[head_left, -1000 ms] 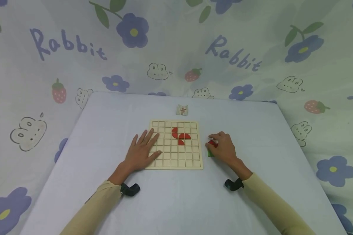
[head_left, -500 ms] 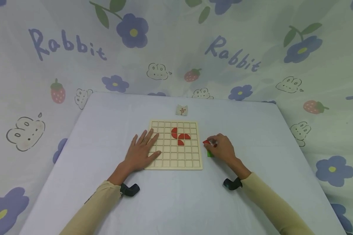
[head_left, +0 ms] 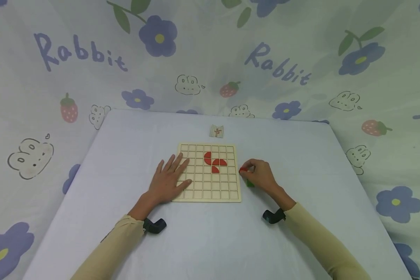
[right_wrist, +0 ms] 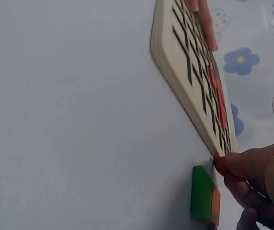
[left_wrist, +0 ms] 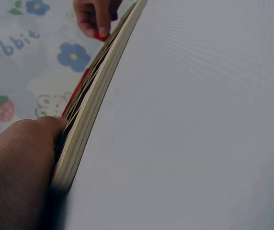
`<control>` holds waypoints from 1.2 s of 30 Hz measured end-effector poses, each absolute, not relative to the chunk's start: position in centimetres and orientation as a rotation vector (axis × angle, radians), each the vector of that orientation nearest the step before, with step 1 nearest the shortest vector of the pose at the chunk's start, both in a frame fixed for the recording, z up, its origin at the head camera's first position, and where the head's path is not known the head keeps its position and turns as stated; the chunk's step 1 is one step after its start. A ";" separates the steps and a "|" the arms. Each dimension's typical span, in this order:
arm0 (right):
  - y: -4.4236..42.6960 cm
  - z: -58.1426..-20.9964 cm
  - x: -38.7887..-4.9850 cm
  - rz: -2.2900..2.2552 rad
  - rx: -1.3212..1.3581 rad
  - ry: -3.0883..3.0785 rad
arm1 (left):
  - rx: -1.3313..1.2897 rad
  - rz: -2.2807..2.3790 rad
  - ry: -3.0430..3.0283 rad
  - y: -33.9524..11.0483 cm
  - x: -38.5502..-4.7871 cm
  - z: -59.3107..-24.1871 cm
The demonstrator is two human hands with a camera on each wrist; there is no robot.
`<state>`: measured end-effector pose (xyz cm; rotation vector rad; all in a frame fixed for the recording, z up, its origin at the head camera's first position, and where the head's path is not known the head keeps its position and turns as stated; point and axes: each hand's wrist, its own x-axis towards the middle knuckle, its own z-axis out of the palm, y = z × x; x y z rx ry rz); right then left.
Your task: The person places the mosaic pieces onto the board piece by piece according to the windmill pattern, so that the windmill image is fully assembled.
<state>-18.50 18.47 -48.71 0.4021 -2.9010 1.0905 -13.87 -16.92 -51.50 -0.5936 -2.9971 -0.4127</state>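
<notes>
A square wooden grid board (head_left: 198, 186) lies on the white table, with several red curved pieces (head_left: 219, 162) set in its upper right cells. My left hand (head_left: 166, 179) rests on the board's left side, fingers straight and spread. Just off the right edge, my right hand (head_left: 261, 174) pinches a red piece (right_wrist: 221, 166) between thumb and fingers; its full shape is hidden. Below that hand, a green block (right_wrist: 201, 194) stands on the table with an orange piece (right_wrist: 216, 205) against it. In the head view the hand partly covers the green block.
A small patterned card (head_left: 216, 131) lies on the table behind the board. A black wrist camera (head_left: 274, 216) sits on the right wrist, and another wrist camera (head_left: 155, 226) on the left. Printed cloth (head_left: 203, 50) hangs behind the table.
My right hand has lifted the red piece from beside the green block and moved left, toward the board's right edge. My left hand stays in place on the board.
</notes>
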 end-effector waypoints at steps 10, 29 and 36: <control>16.7 -47.7 -17.5 1.395 0.486 -2.868 | -0.600 -0.423 -2.996 -16.9 -13.8 -51.4; 12.2 -48.3 -17.1 1.419 0.705 -2.847 | -0.604 -0.412 -2.998 -16.8 -13.7 -51.1; 11.6 -48.6 -17.0 1.194 0.790 -2.808 | -0.611 -0.417 -2.991 -17.0 -13.7 -51.3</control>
